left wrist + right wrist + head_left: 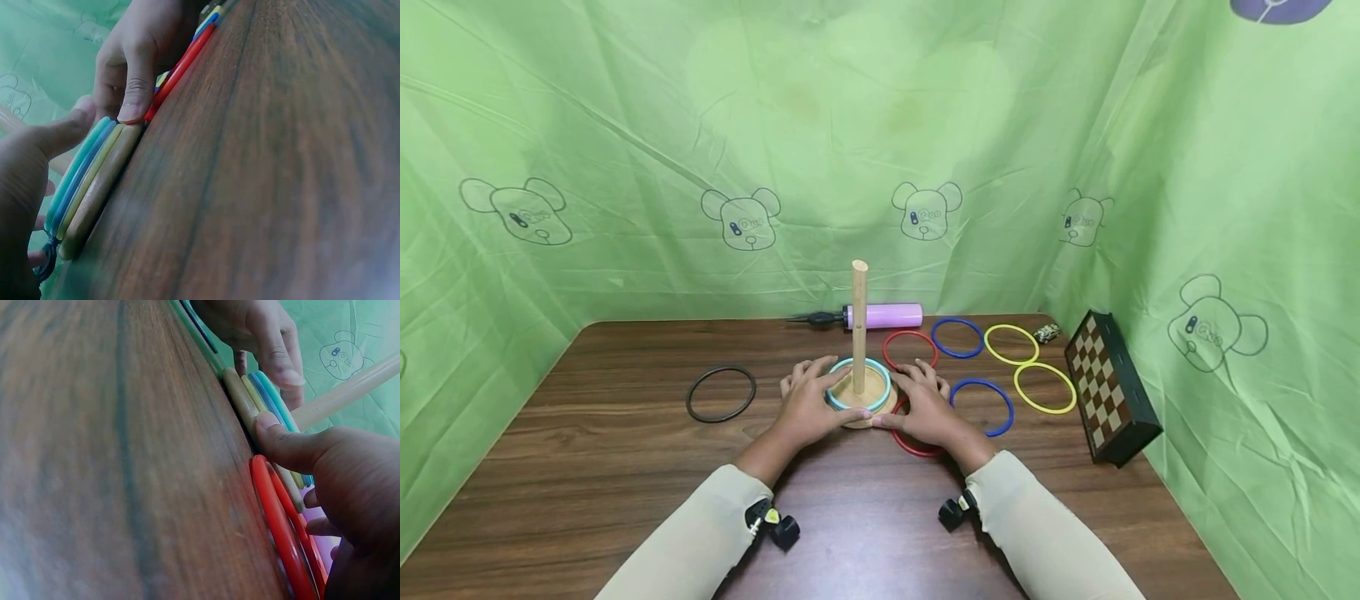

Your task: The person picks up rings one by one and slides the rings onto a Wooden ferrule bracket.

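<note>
Fingers (830, 381) wide; curved around ring stack (84, 174)

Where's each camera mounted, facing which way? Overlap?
Head: worn on the head, looking forward and down at the wooden stand; shows left hand, right hand, sleeves.
Left wrist: on that wrist, looking low across the table at the stand's stacked rings; left hand nearest, right beyond.
Right wrist: on that wrist, facing the same rings; right hand nearest, left beyond.
Wrist views share hands, those rings, a red ring.
</note>
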Motion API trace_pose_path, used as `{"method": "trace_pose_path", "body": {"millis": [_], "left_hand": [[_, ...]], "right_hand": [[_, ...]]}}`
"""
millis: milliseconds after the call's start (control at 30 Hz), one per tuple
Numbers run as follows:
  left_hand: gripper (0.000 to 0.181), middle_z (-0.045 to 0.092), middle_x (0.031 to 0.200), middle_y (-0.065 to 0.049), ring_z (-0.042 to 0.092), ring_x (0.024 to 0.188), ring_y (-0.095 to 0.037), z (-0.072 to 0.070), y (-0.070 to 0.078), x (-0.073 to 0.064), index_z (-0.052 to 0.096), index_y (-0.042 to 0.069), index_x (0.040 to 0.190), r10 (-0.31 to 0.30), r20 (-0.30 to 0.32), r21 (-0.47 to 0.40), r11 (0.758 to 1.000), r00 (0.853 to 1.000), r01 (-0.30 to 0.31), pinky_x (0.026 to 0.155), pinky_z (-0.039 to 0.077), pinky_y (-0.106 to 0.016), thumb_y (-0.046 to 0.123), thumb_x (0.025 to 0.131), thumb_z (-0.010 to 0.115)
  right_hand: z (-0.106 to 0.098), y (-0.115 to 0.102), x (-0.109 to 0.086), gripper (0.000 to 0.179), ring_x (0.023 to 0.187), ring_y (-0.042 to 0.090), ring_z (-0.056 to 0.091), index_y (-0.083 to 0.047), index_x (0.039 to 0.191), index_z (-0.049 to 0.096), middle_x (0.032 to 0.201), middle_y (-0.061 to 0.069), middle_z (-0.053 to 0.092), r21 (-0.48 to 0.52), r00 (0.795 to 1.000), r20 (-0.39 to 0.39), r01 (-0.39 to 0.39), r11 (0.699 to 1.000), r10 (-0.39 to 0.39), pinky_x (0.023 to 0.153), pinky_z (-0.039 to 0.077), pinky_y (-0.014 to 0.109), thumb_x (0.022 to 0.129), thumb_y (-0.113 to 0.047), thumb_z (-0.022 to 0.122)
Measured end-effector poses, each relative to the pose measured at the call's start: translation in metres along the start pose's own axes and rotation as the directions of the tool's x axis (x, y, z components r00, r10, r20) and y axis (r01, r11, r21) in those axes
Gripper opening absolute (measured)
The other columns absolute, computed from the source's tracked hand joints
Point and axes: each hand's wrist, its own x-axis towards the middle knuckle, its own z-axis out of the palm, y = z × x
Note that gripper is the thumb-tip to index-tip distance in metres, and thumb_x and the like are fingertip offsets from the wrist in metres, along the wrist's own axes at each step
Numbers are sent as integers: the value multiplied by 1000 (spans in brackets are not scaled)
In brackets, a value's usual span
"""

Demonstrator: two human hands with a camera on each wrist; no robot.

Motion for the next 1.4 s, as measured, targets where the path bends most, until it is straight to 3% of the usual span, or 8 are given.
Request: {"method": "trace_pose_path", "body": {"millis": [233,467,933,1400], "left_hand": [[96,49,168,-15,42,148,-45,-9,-3,-6,66,24,153,10,-34,27,1000,999,-9,113,30,-73,70,74,92],[96,48,168,-13,40,149,-50,-24,-26,-11,65,24,154,0,-102,61,998,995,6,110,31,-72,73,75,89],[100,36,174,-16,34,150,-52,-59,-72,-25,58,22,160,-101,-136,155,980,986,122,113,24,-78,80,82,79],[100,34,172,-24,32,147,-62,-93,-112,-54,53,16,163,-202,-149,202,952,968,229,108,24,-84,76,87,76]], "right_hand": [[2,4,-2,91,168,47,15,-17,163,53,172,13,43,-18,1000,-4,-18,1000,18,126,11,79,89,-58,87],[3,5,-2,90,168,46,14,-18,162,55,172,8,45,-15,1000,-8,-18,1000,18,127,10,78,88,-57,89],[1,3,-4,89,170,44,11,-17,161,56,171,5,48,20,1000,6,-28,999,28,127,7,77,87,-55,90],[1,0,-1,88,169,44,13,-16,160,58,170,8,50,34,1000,6,-15,999,15,127,7,77,87,-53,91]]}}
